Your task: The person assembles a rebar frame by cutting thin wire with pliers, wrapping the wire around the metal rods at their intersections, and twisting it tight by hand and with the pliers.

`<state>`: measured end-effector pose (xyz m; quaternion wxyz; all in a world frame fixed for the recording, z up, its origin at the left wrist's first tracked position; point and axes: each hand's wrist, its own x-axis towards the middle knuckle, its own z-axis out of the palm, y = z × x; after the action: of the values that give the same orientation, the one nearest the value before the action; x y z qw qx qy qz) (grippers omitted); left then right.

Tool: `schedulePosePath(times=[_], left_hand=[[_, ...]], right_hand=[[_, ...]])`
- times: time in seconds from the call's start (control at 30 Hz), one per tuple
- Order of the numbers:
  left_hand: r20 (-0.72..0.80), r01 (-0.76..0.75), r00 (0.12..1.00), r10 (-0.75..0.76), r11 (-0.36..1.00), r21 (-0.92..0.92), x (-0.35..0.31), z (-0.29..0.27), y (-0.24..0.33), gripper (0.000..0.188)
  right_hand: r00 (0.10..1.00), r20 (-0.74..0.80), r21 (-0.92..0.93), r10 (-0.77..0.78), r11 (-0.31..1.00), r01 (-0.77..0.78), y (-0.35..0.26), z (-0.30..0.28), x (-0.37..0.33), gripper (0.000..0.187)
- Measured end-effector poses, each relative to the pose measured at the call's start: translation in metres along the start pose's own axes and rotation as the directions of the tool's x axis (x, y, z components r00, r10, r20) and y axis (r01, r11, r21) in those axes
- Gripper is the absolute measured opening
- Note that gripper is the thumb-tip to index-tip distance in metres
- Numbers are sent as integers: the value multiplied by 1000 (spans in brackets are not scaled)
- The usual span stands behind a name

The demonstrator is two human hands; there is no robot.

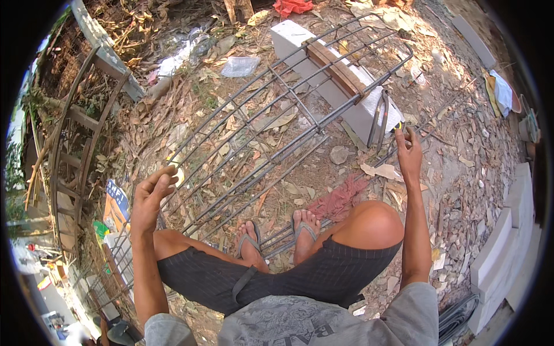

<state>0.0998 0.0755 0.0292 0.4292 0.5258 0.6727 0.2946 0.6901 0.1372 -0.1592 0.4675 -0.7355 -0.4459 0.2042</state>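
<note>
My left hand (pixel 154 193) is at the left end of a long cage of steel rebar (pixel 262 135), its fingers curled in a pinch. Whatever they hold is too small to name; a pale yellowish piece shows just beyond the fingertips. Farther right, my right hand (pixel 409 153) is raised with its fingers partly stretched and apart. A small yellow and black object (pixel 398 126) sits at its fingertips. Beside it, a pair of pincers (pixel 378 121) leans on the end of a white block (pixel 358 118). The cage rests across this block over a strip of wood (pixel 334 66).
Dry leaves and rubble cover the ground. A reddish cloth (pixel 337 199) lies by my sandalled feet. A curved wooden ladder-like frame (pixel 83 138) stands at the left. More pale blocks (pixel 496 251) are stacked at the right, near coiled black hose (pixel 459 320).
</note>
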Motion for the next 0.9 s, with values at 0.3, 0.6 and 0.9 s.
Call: schedulePosePath(times=[0.3,0.6,0.9], left_hand=[[206,-99,974,91,995,30,28,70,7,51],[232,-149,966,115,980,135,87,142,-53,55],[489,59,872,-15,996,-74,113,183,-57,52]], right_hand=[[925,364,-667,106,723,180,-30,64,49,81],[746,525,47,410,861,-507,-86,15,29,35],[701,712,-363,21,867,342,-192,-15,-120,50]])
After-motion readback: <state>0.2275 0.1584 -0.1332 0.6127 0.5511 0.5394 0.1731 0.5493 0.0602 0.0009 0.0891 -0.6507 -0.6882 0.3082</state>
